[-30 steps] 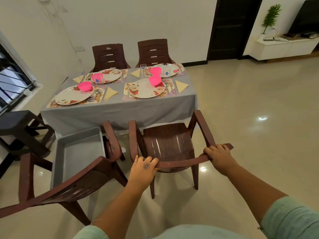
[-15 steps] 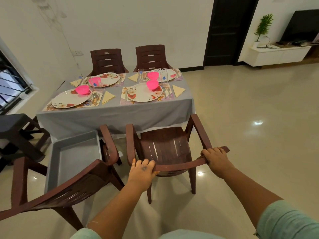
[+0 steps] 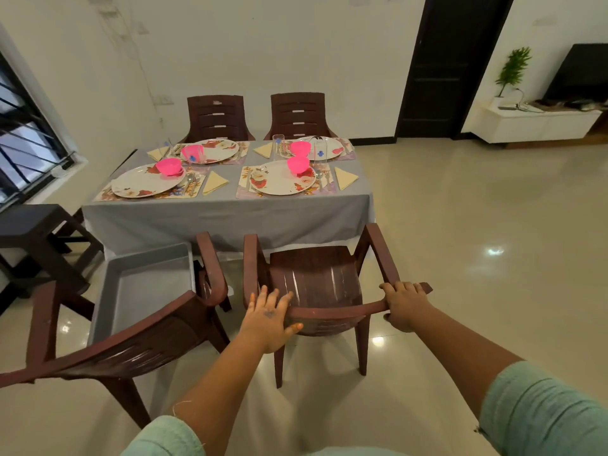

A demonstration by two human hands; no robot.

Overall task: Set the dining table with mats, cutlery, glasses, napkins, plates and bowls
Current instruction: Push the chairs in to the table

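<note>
At the near edge of the set surface (image 3: 227, 222), you stand behind a brown chair (image 3: 316, 281) with both hands on its top rail. Your right hand (image 3: 406, 306) has a full grip, fingers curled over the rail's end; your left hand (image 3: 268, 319) lies looser, fingers spread and straight across the rail, thumb beneath, more resting than holding.

Largest risk: that uneven hold. Push now and the chair likely swings toward its left neighbour, the second chair (image 3: 125, 340), whose arm stands just beside it and whose seat carries a grey tray (image 3: 113, 319).

Next, the grey cloth (image 3: 329, 222) hangs in front of the chair's arms; snag it and the four places could shift. Each has a floral plate (image 3: 283, 182) on a mat, a pink bowl (image 3: 297, 164) on the plate, cutlery and a yellow napkin (image 3: 345, 177) beside.

Smallest, and most fragile: the clear glasses (image 3: 278, 146) at the far places, which would probably tip first.
</note>
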